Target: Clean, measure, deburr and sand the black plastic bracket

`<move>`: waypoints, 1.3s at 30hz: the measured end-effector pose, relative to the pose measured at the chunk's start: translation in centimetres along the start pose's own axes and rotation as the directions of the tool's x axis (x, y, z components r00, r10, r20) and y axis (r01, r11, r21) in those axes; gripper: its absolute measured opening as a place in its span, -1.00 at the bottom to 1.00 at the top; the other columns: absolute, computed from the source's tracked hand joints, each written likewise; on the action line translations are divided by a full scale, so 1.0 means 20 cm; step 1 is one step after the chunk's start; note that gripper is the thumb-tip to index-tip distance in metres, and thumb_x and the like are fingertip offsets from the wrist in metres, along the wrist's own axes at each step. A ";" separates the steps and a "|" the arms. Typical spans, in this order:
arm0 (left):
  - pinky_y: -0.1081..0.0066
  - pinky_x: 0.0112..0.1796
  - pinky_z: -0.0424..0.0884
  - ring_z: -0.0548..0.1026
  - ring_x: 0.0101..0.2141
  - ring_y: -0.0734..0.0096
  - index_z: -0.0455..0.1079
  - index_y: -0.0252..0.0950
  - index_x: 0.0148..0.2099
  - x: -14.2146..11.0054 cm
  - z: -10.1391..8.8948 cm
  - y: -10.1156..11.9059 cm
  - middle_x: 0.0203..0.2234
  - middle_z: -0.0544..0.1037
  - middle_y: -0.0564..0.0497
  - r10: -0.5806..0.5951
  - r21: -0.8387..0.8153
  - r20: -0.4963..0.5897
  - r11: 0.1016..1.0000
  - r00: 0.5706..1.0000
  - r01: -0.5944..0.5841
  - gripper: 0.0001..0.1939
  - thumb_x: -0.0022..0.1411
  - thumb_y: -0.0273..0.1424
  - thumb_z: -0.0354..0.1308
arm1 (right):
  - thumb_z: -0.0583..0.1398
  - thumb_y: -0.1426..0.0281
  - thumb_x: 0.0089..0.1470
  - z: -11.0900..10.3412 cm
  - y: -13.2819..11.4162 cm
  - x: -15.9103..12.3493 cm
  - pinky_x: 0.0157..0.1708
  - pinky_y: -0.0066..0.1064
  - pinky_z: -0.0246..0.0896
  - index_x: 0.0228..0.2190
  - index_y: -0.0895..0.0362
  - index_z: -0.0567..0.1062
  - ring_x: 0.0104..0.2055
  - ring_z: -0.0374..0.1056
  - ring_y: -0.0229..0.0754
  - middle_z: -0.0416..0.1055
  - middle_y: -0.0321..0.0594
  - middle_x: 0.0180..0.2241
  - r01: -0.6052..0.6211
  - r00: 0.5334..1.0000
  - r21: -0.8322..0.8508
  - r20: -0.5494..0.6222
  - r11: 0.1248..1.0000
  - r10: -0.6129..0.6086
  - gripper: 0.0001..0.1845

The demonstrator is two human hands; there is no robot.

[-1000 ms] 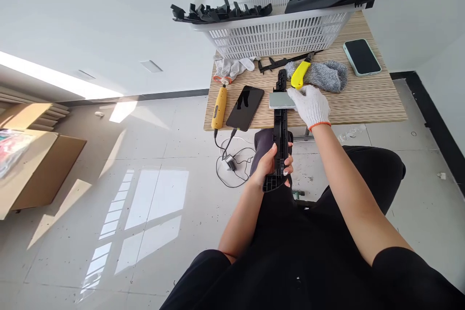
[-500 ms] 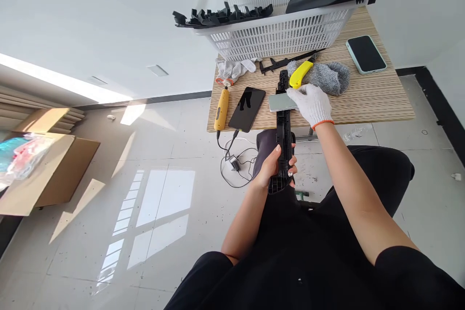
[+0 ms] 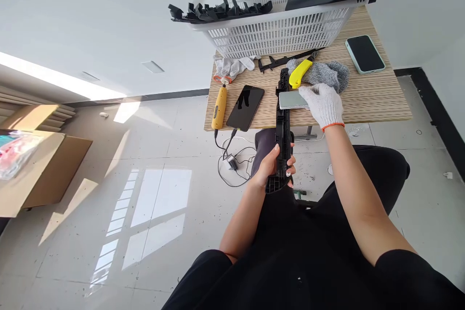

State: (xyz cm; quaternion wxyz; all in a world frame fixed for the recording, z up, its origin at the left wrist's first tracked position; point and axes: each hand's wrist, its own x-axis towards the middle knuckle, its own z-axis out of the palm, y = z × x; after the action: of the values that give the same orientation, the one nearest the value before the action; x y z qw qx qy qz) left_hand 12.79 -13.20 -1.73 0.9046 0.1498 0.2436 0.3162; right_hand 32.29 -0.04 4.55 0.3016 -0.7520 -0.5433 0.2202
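Observation:
My bare left hand (image 3: 271, 164) is closed around the near end of a long black plastic part (image 3: 282, 126), whose far end rests on the wooden table (image 3: 366, 101). My right hand (image 3: 322, 102), in a white knit glove with an orange cuff, is closed on a flat grey block (image 3: 291, 100) pressed against the part's right side. A yellow utility knife (image 3: 301, 72) lies just beyond it on a grey glove (image 3: 325, 72).
A white basket (image 3: 276, 34) holding black plastic parts (image 3: 221, 11) stands at the table's back. Two phones (image 3: 245, 106) (image 3: 364, 54), a yellow tool (image 3: 220, 101), a black caliper (image 3: 281, 61) and a white glove (image 3: 234, 66) lie on the table. A cardboard box (image 3: 36, 169) sits at the left.
My right hand has slid the grey block rightward along the table, from across the black part to its right side. The left hand keeps its hold.

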 end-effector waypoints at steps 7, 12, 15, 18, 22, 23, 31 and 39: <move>0.27 -0.58 0.63 0.39 -0.52 0.44 0.27 -0.10 0.33 0.01 0.00 -0.01 -0.40 0.34 0.10 -0.022 0.006 0.003 1.000 1.000 0.022 -0.42 0.41 0.03 0.14 | 0.15 -0.17 0.19 0.12 -0.08 -0.10 0.03 -0.03 0.32 -0.13 0.03 0.63 0.02 0.51 0.19 0.64 -0.04 -0.06 0.032 0.997 -0.007 0.074 0.999 -0.032 -0.41; 0.22 -0.59 0.64 0.39 -0.52 0.45 0.32 -0.12 0.24 0.01 -0.01 -0.02 -0.40 0.35 0.10 0.001 0.028 0.022 1.000 1.000 -0.001 -0.45 0.37 0.06 0.17 | 0.15 -0.18 0.19 0.15 -0.12 -0.13 0.02 -0.05 0.32 -0.07 0.05 0.63 0.03 0.51 0.18 0.63 -0.01 -0.03 0.019 0.996 -0.013 0.083 1.000 -0.018 -0.37; 0.21 -0.58 0.64 0.39 -0.53 0.46 0.34 -0.12 0.21 0.01 -0.02 -0.02 -0.40 0.36 0.11 0.019 0.037 0.025 0.999 1.000 -0.019 -0.48 0.38 0.05 0.17 | 0.14 -0.18 0.19 0.13 -0.11 -0.14 0.02 -0.07 0.32 -0.08 0.06 0.63 0.01 0.51 0.17 0.63 -0.02 -0.04 0.038 0.994 -0.009 0.103 0.999 -0.037 -0.37; 0.20 -0.58 0.65 0.38 -0.54 0.46 0.33 -0.13 0.25 0.01 -0.02 -0.02 -0.41 0.35 0.11 0.018 0.034 0.001 0.999 1.000 -0.018 -0.48 0.41 0.04 0.13 | 0.14 -0.17 0.19 0.10 -0.09 -0.14 0.02 -0.06 0.31 -0.11 0.06 0.64 0.00 0.51 0.18 0.63 -0.03 -0.06 0.042 0.995 -0.019 0.096 0.999 -0.040 -0.39; 0.14 -0.57 0.66 0.36 -0.56 0.47 0.31 -0.12 0.30 0.01 -0.02 -0.02 -0.42 0.34 0.11 -0.012 0.011 -0.021 1.000 1.000 0.012 -0.44 0.42 0.05 0.10 | 0.14 -0.14 0.20 0.06 -0.05 -0.15 0.01 -0.03 0.31 -0.11 0.05 0.65 -0.02 0.51 0.18 0.65 -0.03 -0.10 0.015 0.998 -0.035 0.069 0.999 -0.013 -0.42; 0.14 -0.58 0.66 0.36 -0.56 0.46 0.31 -0.12 0.30 0.01 -0.02 -0.01 -0.42 0.34 0.11 -0.014 0.008 -0.018 1.000 1.000 0.014 -0.44 0.42 0.05 0.09 | 0.14 -0.13 0.20 0.05 -0.03 -0.16 0.00 -0.03 0.32 -0.11 0.04 0.66 -0.03 0.51 0.18 0.65 -0.03 -0.11 0.012 0.998 -0.039 0.058 0.999 -0.010 -0.42; 0.20 -0.60 0.64 0.44 -0.55 0.43 0.38 -0.14 0.18 0.01 -0.04 0.00 -0.42 0.41 0.10 0.003 -0.004 0.069 1.000 0.998 -0.003 -0.53 0.40 0.01 0.16 | 0.22 -0.13 0.12 -0.11 0.13 -0.12 -0.02 0.09 0.34 -0.05 0.02 0.67 -0.02 0.49 0.24 0.63 0.02 -0.10 -0.068 0.994 -0.141 -0.092 0.988 0.056 -0.40; 0.29 -0.57 0.63 0.69 -0.36 0.15 0.06 -0.05 0.52 -0.01 -0.07 0.03 -0.25 0.59 -0.05 -0.042 0.078 0.137 0.996 0.990 0.032 -0.23 0.42 0.11 0.08 | 0.22 -0.08 0.12 -0.26 0.32 -0.10 0.02 0.10 0.34 -0.12 -0.03 0.70 -0.03 0.50 0.22 0.65 -0.06 -0.16 -0.103 0.980 -0.157 -0.187 0.982 0.073 -0.49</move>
State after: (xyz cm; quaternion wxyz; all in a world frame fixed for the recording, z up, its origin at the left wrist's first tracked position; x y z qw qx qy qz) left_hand 11.65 -12.64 -2.58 0.9187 0.2011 0.1948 0.2787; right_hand 39.55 -4.52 3.91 0.2759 -0.8146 -0.4963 0.1183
